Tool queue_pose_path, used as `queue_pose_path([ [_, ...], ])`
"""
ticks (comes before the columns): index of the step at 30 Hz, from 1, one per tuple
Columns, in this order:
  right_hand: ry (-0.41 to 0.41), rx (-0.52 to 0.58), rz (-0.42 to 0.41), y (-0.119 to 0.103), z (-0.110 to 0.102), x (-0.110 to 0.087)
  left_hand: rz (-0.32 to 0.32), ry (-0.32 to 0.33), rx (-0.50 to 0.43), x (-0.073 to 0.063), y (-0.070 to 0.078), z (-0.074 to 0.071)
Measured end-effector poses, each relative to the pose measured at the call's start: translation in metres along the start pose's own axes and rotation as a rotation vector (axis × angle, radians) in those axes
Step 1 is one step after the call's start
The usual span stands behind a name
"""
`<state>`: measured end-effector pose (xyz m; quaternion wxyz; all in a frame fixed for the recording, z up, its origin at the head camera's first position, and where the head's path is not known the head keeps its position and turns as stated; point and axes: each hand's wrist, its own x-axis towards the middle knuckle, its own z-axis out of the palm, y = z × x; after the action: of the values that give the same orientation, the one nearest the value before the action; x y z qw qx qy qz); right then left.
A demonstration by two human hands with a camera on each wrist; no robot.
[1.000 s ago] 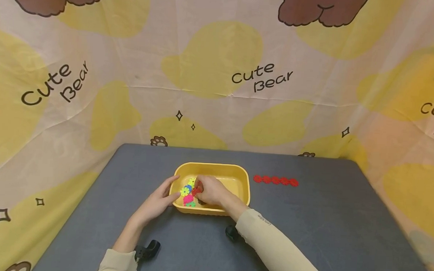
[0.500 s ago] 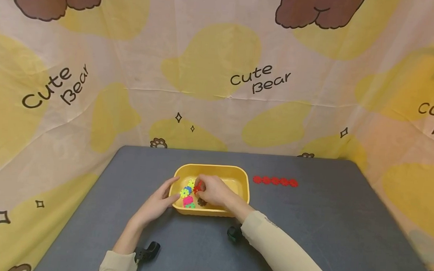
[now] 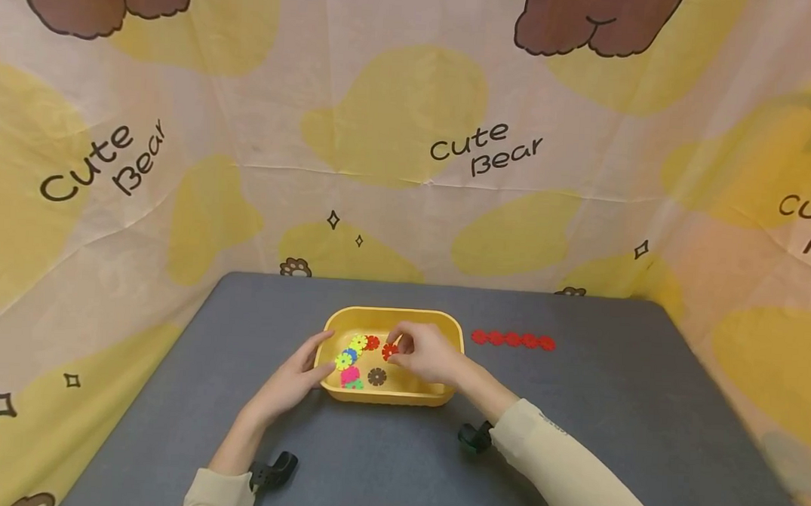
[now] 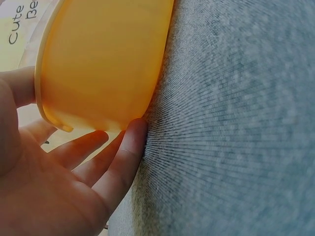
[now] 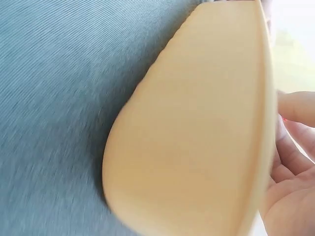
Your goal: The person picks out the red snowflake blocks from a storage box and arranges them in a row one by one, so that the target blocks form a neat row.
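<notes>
My right hand (image 3: pixel 430 352) is over the yellow plastic bin (image 3: pixel 399 398), pinching a red snowflake disc (image 3: pixel 389 352) between thumb and fingers. Another red disc (image 3: pixel 372 343) lies among several yellow, blue, pink and green discs at the bin's left side. Nearer the front, a dark brown disc (image 3: pixel 377 376) lies apart from them on the bin floor. My left hand (image 3: pixel 295 378) grips the bin's left end. In the left wrist view, its thumb is at the rim and its fingers (image 4: pixel 132 140) touch the outer wall. The bin wall (image 5: pixel 192 128) partly hides my right hand in the right wrist view.
A straight row of several joined red discs (image 3: pixel 513 339) lies on the grey table (image 3: pixel 602 412) to the right of the bin. Behind the table hangs a printed cloth (image 3: pixel 398 117). Black straps with cameras (image 3: pixel 273 471) sit at both wrists.
My right hand has moved right from the pile of discs with the red disc in its fingers, uncovering the brown disc and another red one. My left hand stays at the bin's end.
</notes>
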<state>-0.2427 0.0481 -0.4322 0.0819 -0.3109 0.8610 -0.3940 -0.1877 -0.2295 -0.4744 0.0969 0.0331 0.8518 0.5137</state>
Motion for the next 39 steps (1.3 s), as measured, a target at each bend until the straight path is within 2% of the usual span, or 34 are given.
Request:
queue_pose_path([
  [16,0.098,-0.022,-0.002,0.015,-0.050,-0.042,0.002,-0.003,0.001,-0.001,-0.002,-0.001],
  [22,0.165,-0.036,0.020,0.035,-0.072,-0.063,0.007,-0.006,-0.010,0.001,-0.003,0.000],
  [29,0.252,-0.064,0.088,0.061,-0.095,-0.089,0.008,0.002,0.019,0.003,-0.001,-0.001],
  [39,0.293,-0.107,0.185,0.097,-0.125,-0.119,0.011,-0.009,-0.014,0.001,-0.002,0.000],
])
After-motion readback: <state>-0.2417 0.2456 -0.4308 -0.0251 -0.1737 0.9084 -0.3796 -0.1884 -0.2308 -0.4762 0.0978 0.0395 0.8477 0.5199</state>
